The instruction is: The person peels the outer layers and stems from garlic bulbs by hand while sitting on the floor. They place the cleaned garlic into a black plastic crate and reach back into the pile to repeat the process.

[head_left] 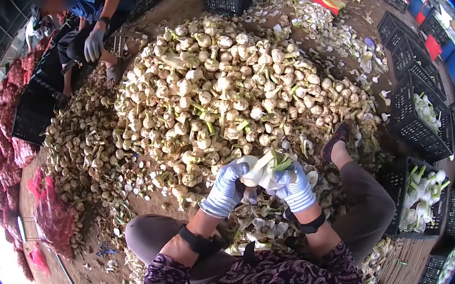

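Both my hands, in blue-and-white striped gloves, are close together in front of my lap. My left hand point(226, 187) and my right hand point(294, 189) are closed round a white garlic bulb point(260, 173) with a short green stem pointing up and to the right. Part of the bulb is hidden behind my fingers and thumbs. Just beyond my hands rises a large heap of unpeeled garlic bulbs point(216, 95), many with cut stems. Loose garlic skins point(257, 223) lie beneath my hands, between my legs.
A black crate of cleaned white garlic point(421, 203) stands at my right, with more crates point(413, 111) behind it. Red mesh sacks point(53, 217) are on the left. At the upper left, another person point(94, 3) sits beside the heap, wearing grey gloves.
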The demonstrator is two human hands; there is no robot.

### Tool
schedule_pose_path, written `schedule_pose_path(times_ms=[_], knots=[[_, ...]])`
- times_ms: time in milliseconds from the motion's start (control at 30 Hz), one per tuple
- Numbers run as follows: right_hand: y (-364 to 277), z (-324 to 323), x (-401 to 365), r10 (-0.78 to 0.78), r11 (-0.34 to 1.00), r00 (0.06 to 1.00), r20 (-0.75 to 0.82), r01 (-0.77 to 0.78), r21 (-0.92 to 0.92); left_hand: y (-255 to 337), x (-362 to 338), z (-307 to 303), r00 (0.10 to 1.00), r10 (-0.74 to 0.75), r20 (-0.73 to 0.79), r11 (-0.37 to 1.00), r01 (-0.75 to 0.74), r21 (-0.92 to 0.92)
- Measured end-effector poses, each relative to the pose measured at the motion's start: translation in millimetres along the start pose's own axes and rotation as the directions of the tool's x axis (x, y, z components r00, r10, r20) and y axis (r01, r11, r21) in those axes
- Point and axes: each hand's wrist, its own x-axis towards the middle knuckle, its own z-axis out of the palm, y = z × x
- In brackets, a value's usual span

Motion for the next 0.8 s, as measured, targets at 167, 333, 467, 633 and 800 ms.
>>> schedule_pose_path(times_ms=[167,333,467,633,800], knots=[[-16.3,-31.5,18.3,-0.058,0.922,0.998,-0.018,0.046,-0.385,-1.3,-3.4,0.9,0.990,-0.079,0.117,0.996,0.082,-0.023],[-4.0,-20.5,22.9,-0.382,0.005,0.874,0.301,0.327,-0.945,-6.8,3.8,-0.9,0.986,-0.141,0.085,0.986,0.148,-0.080],[-21.9,-73.1,26.8,-0.368,-0.339,0.917,0.157,0.025,-0.940,-13.0,8.4,1.2,0.999,0.050,0.005,0.998,-0.050,0.043],[-36.1,-16.3,-4.0,-0.210,0.441,0.977,0.029,0.121,-0.889,-5.1,6.8,9.0,0.988,0.152,0.015,0.897,-0.144,0.419],[-28.1,-18.2,8.1,-0.220,0.845,0.966,-0.134,0.120,-0.522,-4.5,9.0,10.4,0.995,0.082,-0.055,0.967,-0.066,0.246]])
